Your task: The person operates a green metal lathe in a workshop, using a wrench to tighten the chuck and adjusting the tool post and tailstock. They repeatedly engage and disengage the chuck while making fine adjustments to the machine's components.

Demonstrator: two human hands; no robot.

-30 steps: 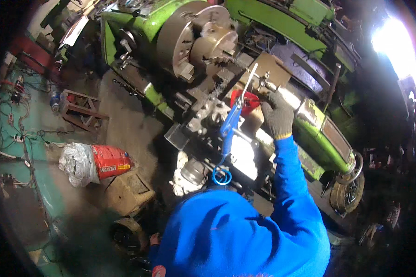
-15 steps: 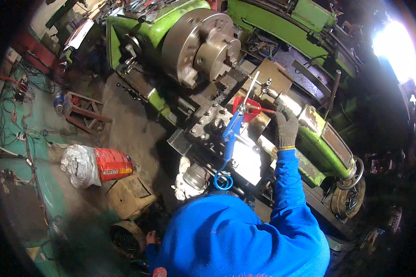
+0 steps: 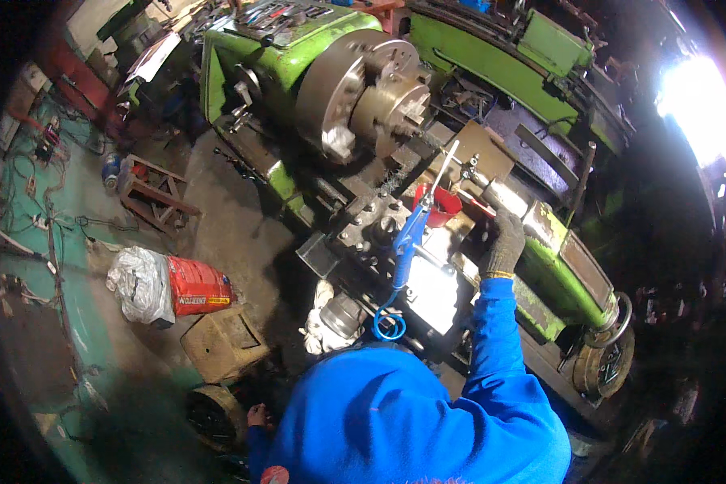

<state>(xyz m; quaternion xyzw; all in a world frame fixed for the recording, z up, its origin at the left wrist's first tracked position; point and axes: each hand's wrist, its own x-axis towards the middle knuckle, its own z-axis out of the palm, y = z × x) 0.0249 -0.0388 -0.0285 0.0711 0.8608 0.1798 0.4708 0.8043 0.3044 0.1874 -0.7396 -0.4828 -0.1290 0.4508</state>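
My right hand (image 3: 506,245), in a grey knitted glove, is closed around a thin red-handled tool (image 3: 481,206) beside the lathe's tailstock (image 3: 569,262). The tool slants up and left toward a red cup (image 3: 439,206); its tip is too small to make out. A blue air blow gun (image 3: 410,242) with a long pale nozzle rests against the cup, on the carriage by the tool post (image 3: 373,228). Beyond, the large chuck (image 3: 331,97) grips a round metal workpiece (image 3: 383,113), facing a drill bit in the tailstock. My bare left hand (image 3: 258,415) hangs low at the left, its fingers mostly in shadow.
A coiled blue hose (image 3: 390,325) hangs below the blow gun. Near the carriage lies a white rag (image 3: 315,323) with a metal cylinder. On the floor stand a red sack (image 3: 199,286), a tan box (image 3: 224,343) and a rusty metal stand (image 3: 157,194). Cables run along the left.
My right hand has drawn back slightly from the cup, and the red-handled tool now tilts up toward its rim. The whole view has shifted a little. My left hand stays low.
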